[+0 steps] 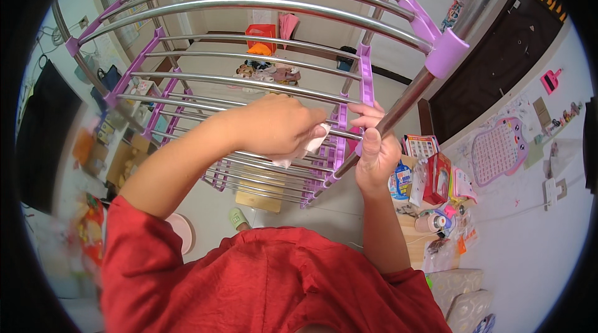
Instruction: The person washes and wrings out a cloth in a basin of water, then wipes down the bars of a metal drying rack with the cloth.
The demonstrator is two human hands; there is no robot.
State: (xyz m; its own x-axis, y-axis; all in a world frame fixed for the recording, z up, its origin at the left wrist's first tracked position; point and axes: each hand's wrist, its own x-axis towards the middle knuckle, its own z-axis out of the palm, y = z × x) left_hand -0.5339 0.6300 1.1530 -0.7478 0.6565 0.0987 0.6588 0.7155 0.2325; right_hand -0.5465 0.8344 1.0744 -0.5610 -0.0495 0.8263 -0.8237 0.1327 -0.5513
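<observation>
A tall shoe rack of steel tubes (261, 3) with purple plastic connectors (447, 52) stands right in front of me. My left hand (280, 125) reaches across its middle tiers, closed around a crumpled white cloth or tissue (317, 140). Part of the cloth pokes out below the fingers, close to a shelf tube. On the right, my right hand (379, 158) grips the rack's near steel post (405, 98), thumb in front and fingers behind. The purple side bracket (366, 73) is just beyond those fingers. My left hand and forearm hide parts of the lower tubes.
To the right, a wooden table (413, 239) carries a red box (437, 179), a blue bottle (402, 179) and a flask (432, 223). Shoes (268, 72) lie on the floor behind the rack. A pink basin (180, 232) and a wooden stool (259, 195) are low down.
</observation>
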